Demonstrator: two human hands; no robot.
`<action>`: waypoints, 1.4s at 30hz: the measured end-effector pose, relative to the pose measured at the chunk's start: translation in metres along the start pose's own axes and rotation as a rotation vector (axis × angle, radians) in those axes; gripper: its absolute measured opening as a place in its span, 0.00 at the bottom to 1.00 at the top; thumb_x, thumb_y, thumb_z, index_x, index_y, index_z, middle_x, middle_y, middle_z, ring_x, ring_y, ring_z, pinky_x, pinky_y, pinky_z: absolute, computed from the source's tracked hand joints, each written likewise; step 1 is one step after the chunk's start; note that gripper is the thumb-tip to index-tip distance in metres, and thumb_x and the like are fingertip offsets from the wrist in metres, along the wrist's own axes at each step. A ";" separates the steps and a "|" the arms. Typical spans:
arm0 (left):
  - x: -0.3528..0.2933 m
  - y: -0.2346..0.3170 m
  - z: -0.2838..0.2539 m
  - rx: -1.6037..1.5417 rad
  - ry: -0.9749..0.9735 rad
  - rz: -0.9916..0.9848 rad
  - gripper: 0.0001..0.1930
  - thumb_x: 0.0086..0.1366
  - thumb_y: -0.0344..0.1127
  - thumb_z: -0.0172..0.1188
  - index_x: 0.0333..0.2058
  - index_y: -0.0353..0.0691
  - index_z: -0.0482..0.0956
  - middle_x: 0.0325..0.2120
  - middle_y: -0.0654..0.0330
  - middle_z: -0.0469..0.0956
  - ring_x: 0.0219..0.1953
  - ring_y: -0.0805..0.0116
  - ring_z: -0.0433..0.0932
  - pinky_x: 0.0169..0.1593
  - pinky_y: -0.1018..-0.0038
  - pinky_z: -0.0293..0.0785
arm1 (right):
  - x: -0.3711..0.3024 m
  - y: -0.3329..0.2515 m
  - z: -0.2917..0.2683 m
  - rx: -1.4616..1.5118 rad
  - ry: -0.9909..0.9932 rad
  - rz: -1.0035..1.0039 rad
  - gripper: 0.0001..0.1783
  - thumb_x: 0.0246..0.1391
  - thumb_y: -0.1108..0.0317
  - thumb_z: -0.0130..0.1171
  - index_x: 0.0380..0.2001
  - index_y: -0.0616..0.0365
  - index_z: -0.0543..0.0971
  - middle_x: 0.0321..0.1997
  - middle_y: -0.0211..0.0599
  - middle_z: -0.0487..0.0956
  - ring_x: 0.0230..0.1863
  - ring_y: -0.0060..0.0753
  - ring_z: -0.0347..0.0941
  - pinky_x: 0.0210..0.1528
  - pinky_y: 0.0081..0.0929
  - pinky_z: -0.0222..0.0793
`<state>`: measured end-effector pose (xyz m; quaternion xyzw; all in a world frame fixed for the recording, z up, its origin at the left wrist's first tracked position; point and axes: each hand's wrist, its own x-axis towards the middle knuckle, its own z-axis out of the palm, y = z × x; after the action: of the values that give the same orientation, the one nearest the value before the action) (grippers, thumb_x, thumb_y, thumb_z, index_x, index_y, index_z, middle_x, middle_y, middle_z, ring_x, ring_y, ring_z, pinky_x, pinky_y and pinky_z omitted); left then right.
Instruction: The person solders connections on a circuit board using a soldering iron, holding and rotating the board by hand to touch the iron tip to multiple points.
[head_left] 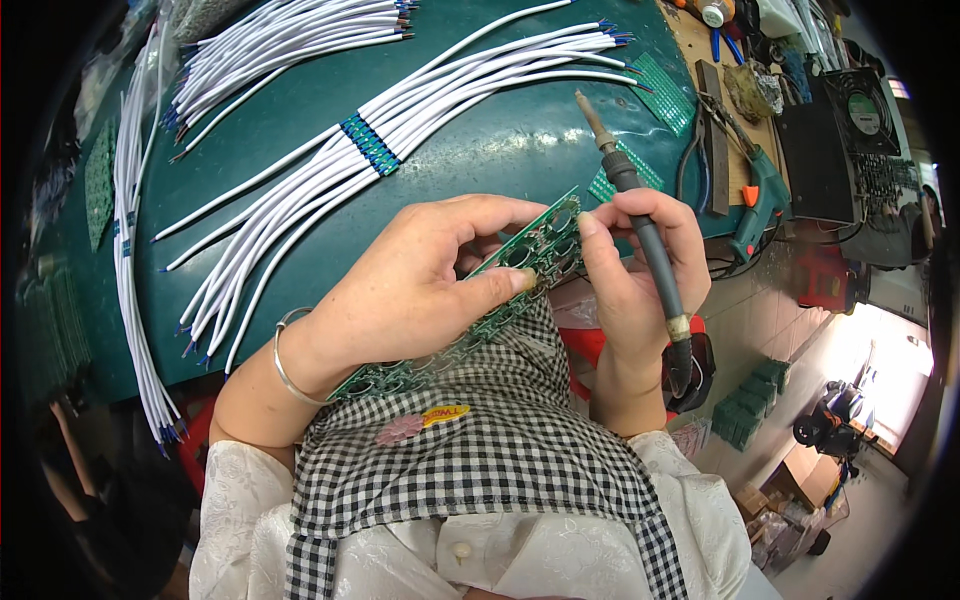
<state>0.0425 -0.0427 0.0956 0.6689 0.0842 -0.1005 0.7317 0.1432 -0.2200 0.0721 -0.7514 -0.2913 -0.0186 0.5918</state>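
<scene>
Circuit-board strip (500, 290) at frame centre, long axis lower left to upper right, clamped by left hand (420, 290); right hand (640, 270) pinches its upper end, gripping soldering iron (640, 220)

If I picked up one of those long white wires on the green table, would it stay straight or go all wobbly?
Probably wobbly. The long white wires are thin and already lie in gentle curves on the green table, so one would likely droop from your fingers. It looks light. Being round, it might roll a little if nudged sideways.
</scene>
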 end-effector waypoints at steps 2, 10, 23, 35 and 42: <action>0.000 0.002 -0.001 0.001 -0.008 -0.043 0.22 0.63 0.24 0.62 0.57 0.31 0.74 0.47 0.61 0.78 0.46 0.78 0.74 0.53 0.77 0.72 | -0.001 0.001 0.000 0.002 -0.001 -0.007 0.17 0.45 0.83 0.68 0.40 0.60 0.78 0.30 0.35 0.82 0.32 0.22 0.80 0.39 0.20 0.76; 0.000 -0.001 -0.001 0.056 -0.006 0.007 0.21 0.63 0.24 0.62 0.55 0.32 0.75 0.46 0.61 0.78 0.46 0.77 0.74 0.53 0.77 0.72 | -0.003 0.002 0.001 0.025 0.007 -0.010 0.17 0.46 0.83 0.68 0.41 0.61 0.77 0.31 0.36 0.82 0.32 0.22 0.80 0.38 0.20 0.77; -0.002 0.001 0.006 0.106 0.014 0.064 0.21 0.62 0.22 0.61 0.55 0.32 0.76 0.49 0.57 0.76 0.50 0.72 0.75 0.56 0.74 0.71 | -0.007 0.000 0.002 -0.024 0.050 -0.003 0.20 0.45 0.81 0.69 0.43 0.60 0.76 0.31 0.34 0.81 0.32 0.21 0.80 0.38 0.18 0.75; -0.003 0.001 0.006 0.238 0.007 0.211 0.22 0.60 0.22 0.61 0.55 0.32 0.76 0.45 0.53 0.79 0.46 0.65 0.78 0.51 0.71 0.74 | -0.009 -0.010 0.008 -0.092 0.096 -0.036 0.18 0.44 0.82 0.67 0.41 0.60 0.77 0.30 0.33 0.80 0.30 0.21 0.78 0.35 0.19 0.75; -0.005 -0.001 0.012 0.308 0.052 0.325 0.22 0.59 0.22 0.61 0.54 0.33 0.76 0.44 0.50 0.80 0.45 0.58 0.79 0.50 0.69 0.74 | -0.008 -0.010 0.008 -0.213 0.120 -0.150 0.18 0.39 0.84 0.66 0.37 0.60 0.79 0.26 0.34 0.78 0.25 0.26 0.75 0.30 0.22 0.71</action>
<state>0.0368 -0.0549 0.0970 0.7798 -0.0222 0.0246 0.6252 0.1295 -0.2149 0.0759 -0.7836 -0.3072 -0.1383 0.5220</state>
